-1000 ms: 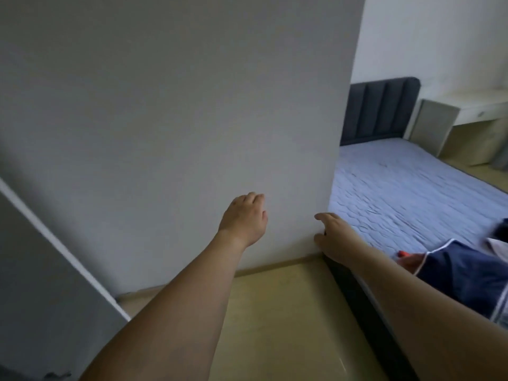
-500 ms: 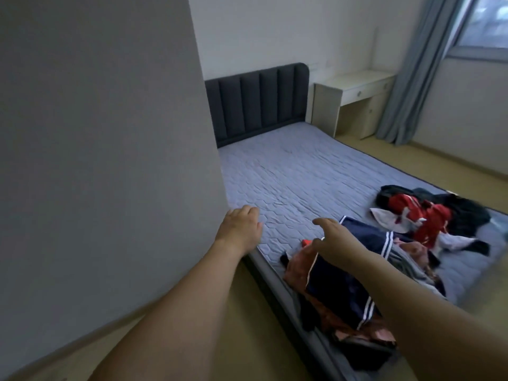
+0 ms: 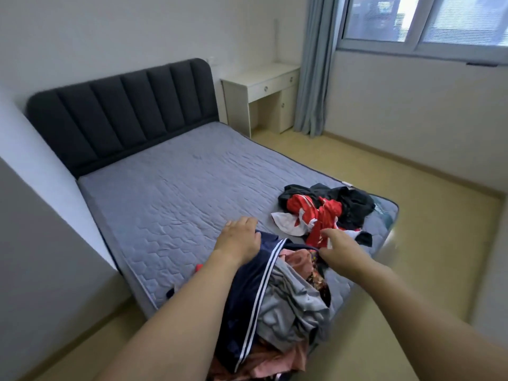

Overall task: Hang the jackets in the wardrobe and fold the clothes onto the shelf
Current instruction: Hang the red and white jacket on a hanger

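The navy striped jacket tops a soft, limp heap at the bed's near edge, best gathered at the collar, left hand resting on it, right hand hovering loose-fingered, holding nothing.

Two messy heaps on the bed: a navy jacket with white stripes crumpled over grey clothes and pinkish stuff at the near edge, plus a red-white jacket tangled with black clothes near the far corner.
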### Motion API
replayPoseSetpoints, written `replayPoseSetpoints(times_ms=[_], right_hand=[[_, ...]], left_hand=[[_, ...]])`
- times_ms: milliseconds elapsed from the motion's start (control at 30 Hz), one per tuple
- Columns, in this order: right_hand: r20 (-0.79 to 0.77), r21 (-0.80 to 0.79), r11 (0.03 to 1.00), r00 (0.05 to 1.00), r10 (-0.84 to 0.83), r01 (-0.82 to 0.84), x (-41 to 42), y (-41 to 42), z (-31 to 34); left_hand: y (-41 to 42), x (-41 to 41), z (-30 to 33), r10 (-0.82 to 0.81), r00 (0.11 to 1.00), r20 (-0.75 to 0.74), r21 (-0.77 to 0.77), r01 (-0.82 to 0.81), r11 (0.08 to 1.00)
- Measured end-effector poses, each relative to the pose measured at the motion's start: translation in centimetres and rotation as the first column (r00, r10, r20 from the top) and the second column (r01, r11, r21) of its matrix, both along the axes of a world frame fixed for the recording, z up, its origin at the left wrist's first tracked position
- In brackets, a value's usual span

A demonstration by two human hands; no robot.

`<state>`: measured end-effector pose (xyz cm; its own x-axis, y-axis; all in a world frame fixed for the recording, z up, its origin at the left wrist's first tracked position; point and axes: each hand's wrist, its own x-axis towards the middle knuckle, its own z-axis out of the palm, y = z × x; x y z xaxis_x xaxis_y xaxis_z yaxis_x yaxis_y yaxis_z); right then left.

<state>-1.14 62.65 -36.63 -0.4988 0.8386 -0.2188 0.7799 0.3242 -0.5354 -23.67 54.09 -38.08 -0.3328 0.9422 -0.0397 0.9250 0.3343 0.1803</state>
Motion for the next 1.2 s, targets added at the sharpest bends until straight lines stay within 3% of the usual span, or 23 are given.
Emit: replayPoseSetpoints(times_ms=[167, 367, 467, 700, 867, 1000, 1133, 1167, 1200], right_hand=[[-0.01, -0.045, 0.998, 0.999, -0.04, 0.039, 4.3, 12.3, -0.1], [-0.02, -0.085, 0.996, 0.999, 0.026, -0.028, 3.0, 28.0, -3.3], [0.022, -0.098, 0.994, 0.999, 0.045, -0.042, 2.6, 36.2, -6.0], [0.132, -0.156, 0.981, 0.982, 0.138, -0.117, 1.3, 52.7, -14.8], [0.165, -0.275, 0.928, 0.939, 0.303, -0.251, -2.9, 62.4, -29.3], [0.296, -0.287, 0.898, 0.86, 0.415, -0.334, -5.4, 66.2, -41.4], [0.463, -0.213, 0.826, 0.69, 0.556, -0.522, -6.0, 68.3, -48.5], [0.502, -0.21, 0.794, 0.634, 0.589, -0.571, -6.0, 68.8, -49.5], [0.538, -0.222, 0.765, 0.578, 0.614, -0.605, -5.8, 69.2, -50.0]], left_hand=[[10.4, 3.6, -0.5, 0.017, 0.996, 0.086, -0.052, -0.013, 0.999], [23.1, 0.4, -5.3, 0.36, 0.869, 0.34, -0.061, -0.361, 0.93], [30.0, -0.2, -9.5, 0.471, 0.786, 0.4, -0.151, -0.45, 0.88], [45.8, 4.4, -18.8, 0.448, 0.716, 0.535, -0.369, -0.279, 0.886], [54.5, 4.6, -31.6, 0.563, 0.615, 0.552, -0.457, -0.342, 0.821], [59.6, 3.8, -41.5, 0.67, 0.469, 0.576, -0.431, -0.521, 0.736], [62.5, 4.8, -48.7, 0.754, 0.511, 0.412, -0.533, -0.536, 0.655], [62.9, 5.1, -49.3, 0.765, 0.48, 0.43, -0.52, -0.56, 0.644], [63.0, 5.4, -49.2, 0.768, 0.392, 0.506, -0.48, -0.612, 0.629]])
